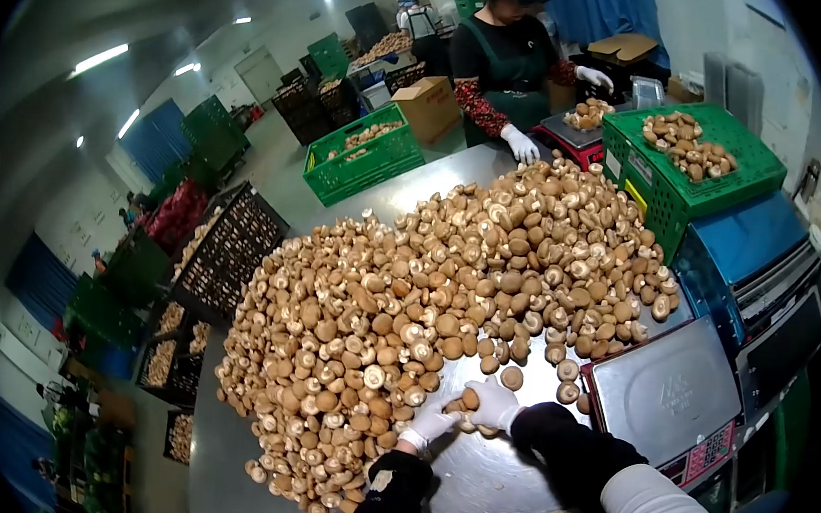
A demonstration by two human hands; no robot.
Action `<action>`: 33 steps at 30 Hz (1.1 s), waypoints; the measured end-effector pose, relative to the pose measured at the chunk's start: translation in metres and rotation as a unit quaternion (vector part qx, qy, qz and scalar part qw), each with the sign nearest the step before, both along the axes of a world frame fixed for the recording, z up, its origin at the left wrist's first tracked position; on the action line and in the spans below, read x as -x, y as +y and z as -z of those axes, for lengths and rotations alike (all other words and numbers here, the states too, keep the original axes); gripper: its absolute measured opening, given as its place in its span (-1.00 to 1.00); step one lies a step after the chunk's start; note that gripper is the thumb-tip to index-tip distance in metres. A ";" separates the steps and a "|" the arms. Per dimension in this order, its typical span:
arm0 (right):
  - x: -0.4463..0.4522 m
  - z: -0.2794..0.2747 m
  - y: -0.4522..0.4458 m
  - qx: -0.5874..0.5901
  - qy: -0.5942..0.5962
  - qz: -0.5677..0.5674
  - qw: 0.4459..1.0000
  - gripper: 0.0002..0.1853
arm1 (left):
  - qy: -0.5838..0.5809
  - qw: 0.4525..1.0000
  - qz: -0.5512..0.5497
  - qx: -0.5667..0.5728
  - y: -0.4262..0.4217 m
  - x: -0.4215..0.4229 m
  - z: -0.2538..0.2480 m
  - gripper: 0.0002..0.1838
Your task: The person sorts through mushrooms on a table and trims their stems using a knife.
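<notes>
My left hand (pixel 430 423), in a white glove, is at the near edge of a large heap of brown mushrooms (pixel 381 322) on the metal table (pixel 494 475). My right hand (pixel 495 405), also gloved in white, is close beside it, to the right. A few mushrooms (pixel 469 399) are between the two hands, with the fingers of both curled round them. One loose mushroom (pixel 512 377) lies on the metal just beyond my right hand.
A scale (pixel 666 383) stands at the right. Behind it is a green crate (pixel 661 194) with mushrooms on top. A co-worker (pixel 507 66) in white gloves stands across the table by a red scale (pixel 574 139). Black crates (pixel 228 252) stand at the left.
</notes>
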State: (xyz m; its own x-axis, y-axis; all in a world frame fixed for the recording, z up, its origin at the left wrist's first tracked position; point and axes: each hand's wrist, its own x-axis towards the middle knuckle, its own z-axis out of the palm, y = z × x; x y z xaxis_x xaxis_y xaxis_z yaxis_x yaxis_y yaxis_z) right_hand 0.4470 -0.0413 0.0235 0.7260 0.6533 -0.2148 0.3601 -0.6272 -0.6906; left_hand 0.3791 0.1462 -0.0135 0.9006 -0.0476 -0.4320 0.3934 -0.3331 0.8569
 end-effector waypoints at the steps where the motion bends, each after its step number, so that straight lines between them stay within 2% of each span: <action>1: -0.005 0.007 -0.005 -0.038 0.039 0.008 0.998 -0.25 | 0.080 0.991 -0.043 0.103 -0.011 0.002 -0.022 -0.47; 3: -0.006 0.040 -0.007 -0.259 0.132 0.071 0.954 -0.28 | 0.153 0.970 -0.082 0.170 -0.024 -0.005 -0.053 -0.44; 5: -0.009 0.039 -0.008 -0.354 0.301 0.194 0.864 -0.30 | 0.164 0.934 -0.107 0.299 -0.036 -0.019 -0.069 -0.46; 6: -0.017 0.032 -0.009 -0.397 0.349 0.230 0.817 -0.31 | 0.156 0.941 -0.064 0.294 -0.035 -0.033 -0.071 -0.44; 7: -0.029 0.020 -0.010 -0.437 0.378 0.252 0.776 -0.31 | 0.097 0.960 -0.035 0.260 -0.047 -0.044 -0.101 -0.41; 8: -0.049 0.001 -0.013 -0.473 0.376 0.256 0.754 -0.32 | 0.057 0.958 -0.066 0.272 -0.055 -0.062 -0.117 -0.36; 9: -0.075 -0.019 -0.020 -0.507 0.320 0.219 0.770 -0.42 | -0.048 0.921 -0.132 0.363 -0.055 -0.081 -0.105 -0.28; 10: -0.096 -0.061 -0.027 -0.517 0.370 0.220 0.740 -0.52 | -0.062 0.895 -0.149 0.416 -0.056 -0.097 -0.122 -0.27; 11: -0.104 -0.099 -0.047 -0.521 0.366 0.231 0.735 -0.50 | -0.076 0.866 -0.163 0.467 -0.057 -0.114 -0.140 -0.26; 12: -0.125 -0.114 -0.058 -0.526 0.366 0.270 0.718 -0.47 | -0.100 0.864 -0.207 0.448 -0.055 -0.121 -0.156 -0.26; 13: -0.140 -0.121 -0.066 -0.530 0.365 0.309 0.700 -0.43 | -0.160 0.882 -0.253 0.363 -0.061 -0.117 -0.181 -0.27; 15: -0.141 -0.144 -0.078 -0.442 0.234 0.423 0.755 -0.31 | -0.225 0.887 -0.242 0.323 -0.047 -0.104 -0.191 -0.30; 16: -0.142 -0.145 -0.085 -0.394 0.122 0.379 0.829 -0.25 | -0.228 0.897 -0.228 0.303 -0.036 -0.095 -0.185 -0.33; 17: -0.127 -0.135 -0.091 -0.428 0.073 0.349 0.831 -0.31 | -0.230 0.906 -0.216 0.282 -0.025 -0.081 -0.175 -0.35; 19: -0.083 -0.115 -0.106 -0.398 0.079 0.211 0.889 -0.48 | -0.227 0.932 -0.221 0.179 -0.016 -0.034 -0.158 -0.43; 20: -0.050 -0.114 -0.113 -0.304 0.096 0.146 0.936 -0.55 | -0.233 0.939 -0.222 0.121 -0.009 -0.006 -0.145 -0.45; 22: 0.019 -0.102 -0.129 -0.081 0.115 0.009 0.990 -0.65 | -0.238 0.943 -0.232 0.032 0.007 0.054 -0.111 -0.49; 24: 0.078 -0.098 -0.142 -0.036 0.097 -0.097 0.990 -0.62 | -0.202 0.942 -0.268 -0.026 0.020 0.120 -0.080 -0.53; 26: 0.115 -0.056 -0.155 0.026 0.048 -0.164 0.985 -0.63 | -0.226 0.915 -0.298 -0.153 0.021 0.179 -0.060 -0.60; 28: 0.141 -0.030 -0.168 0.066 -0.006 -0.200 0.978 -0.66 | -0.225 0.876 -0.320 -0.283 0.017 0.231 -0.046 -0.66; 29: 0.148 -0.025 -0.175 0.111 0.010 -0.230 0.967 -0.70 | -0.254 0.847 -0.334 -0.327 0.012 0.254 -0.030 -0.68; 31: 0.166 -0.020 -0.185 0.089 -0.045 -0.211 0.972 -0.77 | -0.205 0.848 -0.376 -0.312 -0.014 0.285 -0.026 -0.71; 32: 0.172 -0.009 -0.189 0.091 -0.046 -0.220 0.970 -0.77 | -0.222 0.837 -0.373 -0.333 -0.027 0.294 -0.017 -0.71; 33: 0.176 0.007 -0.191 0.072 -0.061 -0.189 0.977 -0.80 | -0.160 0.855 -0.363 -0.334 -0.043 0.298 -0.021 -0.65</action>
State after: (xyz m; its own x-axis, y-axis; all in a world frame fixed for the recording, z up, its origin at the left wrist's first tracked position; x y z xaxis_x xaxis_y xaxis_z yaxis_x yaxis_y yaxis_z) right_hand 0.2710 -0.2327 0.0162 0.4637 0.8498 -0.2506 0.6594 -0.5199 -0.5429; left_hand 0.0807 0.1037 0.0070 0.6658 0.7349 0.1290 0.4854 -0.5580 0.6731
